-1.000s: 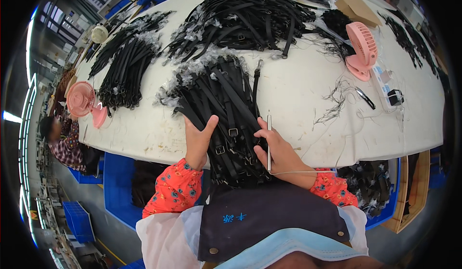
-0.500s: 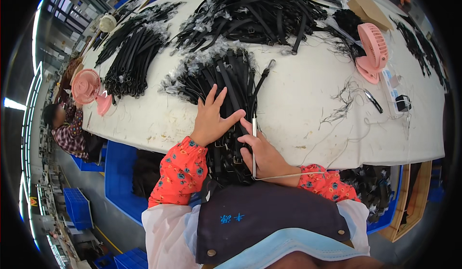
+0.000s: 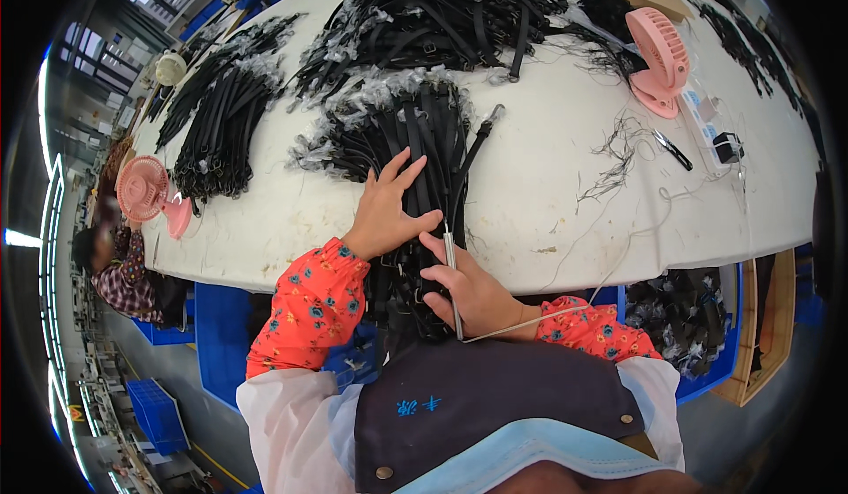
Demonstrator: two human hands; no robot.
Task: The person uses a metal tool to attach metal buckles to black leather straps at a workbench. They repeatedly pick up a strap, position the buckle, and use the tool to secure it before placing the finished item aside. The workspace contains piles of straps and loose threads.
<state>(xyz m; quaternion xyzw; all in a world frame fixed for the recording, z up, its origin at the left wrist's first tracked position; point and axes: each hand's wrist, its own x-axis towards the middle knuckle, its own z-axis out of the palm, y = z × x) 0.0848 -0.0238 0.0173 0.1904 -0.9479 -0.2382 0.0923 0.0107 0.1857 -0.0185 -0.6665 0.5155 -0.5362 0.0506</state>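
A bundle of black buckled straps point(image 3: 424, 132), wrapped in clear plastic at the far ends, lies across the table's near edge in front of me. My left hand point(image 3: 389, 207) rests on it with fingers spread, the thumb pointing right. My right hand point(image 3: 473, 291) is closed on a slim silver pen-like tool point(image 3: 450, 260) with a thin white cord point(image 3: 521, 323) at its lower end. The tool's upper tip is against or just over the straps beside my left thumb; I cannot tell which. One strap point(image 3: 477, 145) sticks out to the right of the bundle.
More black strap piles point(image 3: 433, 26) lie at the back and left point(image 3: 225, 132) of the white table point(image 3: 548, 185). Pink fans point(image 3: 658, 61) stand at both sides. At right are a power strip point(image 3: 702, 128), a dark cutter point(image 3: 673, 150) and loose threads point(image 3: 614, 172). Blue bins point(image 3: 729, 353) sit below.
The tool has gone from nearly upright to leaning left, its tip now closer to my left thumb. My left hand stays spread on the straps. The whole view has shifted slightly.
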